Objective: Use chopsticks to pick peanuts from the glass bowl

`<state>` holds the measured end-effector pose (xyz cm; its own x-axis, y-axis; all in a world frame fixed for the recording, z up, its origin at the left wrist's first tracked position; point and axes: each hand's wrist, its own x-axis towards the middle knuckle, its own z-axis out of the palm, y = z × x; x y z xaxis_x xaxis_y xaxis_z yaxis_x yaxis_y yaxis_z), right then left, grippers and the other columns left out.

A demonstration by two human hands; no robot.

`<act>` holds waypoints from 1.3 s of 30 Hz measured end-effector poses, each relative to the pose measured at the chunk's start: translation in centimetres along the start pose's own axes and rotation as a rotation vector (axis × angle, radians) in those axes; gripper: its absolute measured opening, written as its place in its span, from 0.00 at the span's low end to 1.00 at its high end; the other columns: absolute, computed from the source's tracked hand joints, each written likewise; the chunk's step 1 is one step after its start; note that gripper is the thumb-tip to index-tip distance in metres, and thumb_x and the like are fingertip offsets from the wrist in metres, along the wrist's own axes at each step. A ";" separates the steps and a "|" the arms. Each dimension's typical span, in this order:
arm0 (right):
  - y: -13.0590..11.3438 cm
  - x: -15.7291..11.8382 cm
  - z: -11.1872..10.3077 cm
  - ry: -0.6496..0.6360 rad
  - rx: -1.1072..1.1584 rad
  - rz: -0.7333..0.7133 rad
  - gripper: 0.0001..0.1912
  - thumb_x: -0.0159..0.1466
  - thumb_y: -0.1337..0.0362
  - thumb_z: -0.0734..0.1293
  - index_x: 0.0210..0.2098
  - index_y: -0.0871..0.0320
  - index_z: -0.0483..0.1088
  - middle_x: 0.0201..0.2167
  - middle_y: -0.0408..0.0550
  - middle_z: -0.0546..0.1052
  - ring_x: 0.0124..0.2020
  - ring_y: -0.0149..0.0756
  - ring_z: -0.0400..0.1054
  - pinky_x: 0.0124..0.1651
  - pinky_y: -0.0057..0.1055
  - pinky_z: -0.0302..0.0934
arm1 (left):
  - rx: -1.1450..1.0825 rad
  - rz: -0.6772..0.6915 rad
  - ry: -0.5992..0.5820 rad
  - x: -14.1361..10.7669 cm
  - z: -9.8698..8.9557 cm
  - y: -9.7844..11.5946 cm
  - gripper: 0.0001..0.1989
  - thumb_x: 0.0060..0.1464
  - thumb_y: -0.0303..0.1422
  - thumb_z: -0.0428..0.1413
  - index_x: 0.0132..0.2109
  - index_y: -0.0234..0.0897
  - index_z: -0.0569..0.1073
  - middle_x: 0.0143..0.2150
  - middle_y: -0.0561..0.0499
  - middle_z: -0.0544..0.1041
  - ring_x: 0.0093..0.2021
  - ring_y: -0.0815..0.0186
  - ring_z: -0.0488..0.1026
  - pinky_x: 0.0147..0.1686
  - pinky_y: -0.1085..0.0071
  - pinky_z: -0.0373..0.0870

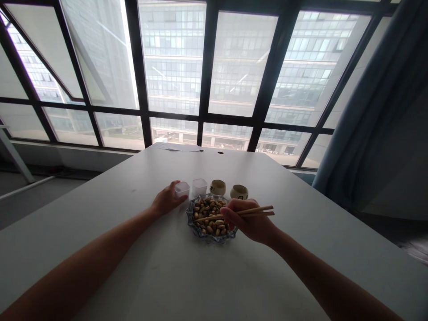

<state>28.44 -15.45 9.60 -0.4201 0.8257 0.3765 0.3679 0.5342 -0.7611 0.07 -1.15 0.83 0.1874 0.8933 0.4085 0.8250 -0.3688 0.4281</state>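
Observation:
A glass bowl (214, 240) with a jagged rim holds many nuts (209, 209) in shells. My right hand (250, 220) grips a pair of wooden chopsticks (257, 211) over the bowl's right side, and their tips are among the nuts at the left. Behind the bowl's left edge, my left hand (169, 199) is wrapped round a clear plastic cup (182, 189). A second clear cup (199, 187) stands just right of it. Two small cream cups with dark markings, one (218, 187) behind the bowl and one (239, 192) farther right, complete the row.
The white table (133, 249) stretches away to the windows. Papers (177, 147) lie at its far edge, near two dark round spots on the tabletop. A blue curtain (361, 107) hangs at the right.

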 end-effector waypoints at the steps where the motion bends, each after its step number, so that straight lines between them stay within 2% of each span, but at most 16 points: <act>1: 0.0 0.0 -0.1 -0.001 -0.008 -0.007 0.22 0.67 0.49 0.65 0.24 0.57 0.69 0.18 0.45 0.76 0.18 0.32 0.71 0.19 0.26 0.65 | 0.003 0.000 0.000 0.0 0.0 0.0 0.36 0.53 0.49 0.58 0.63 0.35 0.61 0.50 0.39 0.78 0.47 0.52 0.77 0.45 0.60 0.72; 7: -0.3 0.0 -0.5 0.041 -0.016 -0.048 0.23 0.68 0.48 0.62 0.23 0.56 0.65 0.17 0.44 0.74 0.17 0.30 0.68 0.18 0.25 0.62 | 0.010 -0.007 -0.015 0.0 -0.1 0.1 0.35 0.53 0.49 0.57 0.63 0.36 0.62 0.50 0.39 0.78 0.48 0.51 0.77 0.45 0.61 0.72; 11: 0.0 -0.1 0.2 -0.006 -0.057 -0.134 0.22 0.69 0.49 0.62 0.24 0.56 0.66 0.16 0.43 0.73 0.16 0.28 0.65 0.19 0.24 0.60 | 0.012 0.003 -0.008 0.0 0.0 0.0 0.36 0.53 0.49 0.57 0.63 0.36 0.61 0.53 0.38 0.77 0.49 0.51 0.77 0.47 0.60 0.71; 15: 0.7 -0.1 0.9 0.002 -0.093 -0.223 0.20 0.68 0.53 0.64 0.24 0.58 0.67 0.17 0.42 0.72 0.17 0.26 0.62 0.20 0.24 0.56 | 0.007 0.009 -0.004 0.0 0.0 0.0 0.35 0.53 0.49 0.57 0.63 0.36 0.61 0.53 0.38 0.77 0.49 0.52 0.76 0.47 0.60 0.71; 20: 1.0 -0.1 1.2 0.000 -0.103 -0.273 0.17 0.68 0.54 0.65 0.26 0.57 0.67 0.20 0.42 0.73 0.19 0.28 0.63 0.22 0.25 0.57 | 0.000 0.009 -0.012 -0.1 -0.1 0.2 0.35 0.53 0.49 0.57 0.63 0.36 0.61 0.53 0.38 0.77 0.49 0.51 0.76 0.47 0.59 0.71; 27: 0.7 -0.3 1.2 -0.004 -0.100 -0.226 0.19 0.69 0.52 0.63 0.25 0.55 0.66 0.19 0.42 0.73 0.18 0.28 0.64 0.21 0.26 0.57 | 0.015 0.012 -0.002 -0.1 -0.1 0.1 0.35 0.53 0.49 0.57 0.63 0.37 0.61 0.53 0.38 0.77 0.49 0.51 0.77 0.46 0.60 0.72; 32: 0.8 -0.2 1.3 0.026 -0.065 -0.186 0.18 0.68 0.53 0.64 0.25 0.56 0.66 0.17 0.42 0.72 0.16 0.28 0.62 0.19 0.25 0.56 | 0.028 -0.001 -0.007 -0.2 -0.2 0.3 0.35 0.53 0.49 0.57 0.63 0.37 0.61 0.51 0.39 0.78 0.48 0.51 0.77 0.45 0.60 0.72; 39: 0.8 -0.1 1.5 0.084 0.018 0.044 0.23 0.66 0.46 0.63 0.23 0.56 0.64 0.19 0.45 0.75 0.17 0.30 0.69 0.19 0.25 0.62 | 0.024 0.016 -0.005 0.0 0.1 -0.1 0.35 0.53 0.49 0.57 0.63 0.36 0.61 0.52 0.38 0.77 0.49 0.51 0.77 0.46 0.60 0.72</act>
<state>27.50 -15.44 8.16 -0.3323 0.8611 0.3848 0.3689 0.4941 -0.7872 0.02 -1.14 0.74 0.2035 0.8884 0.4115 0.8346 -0.3772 0.4015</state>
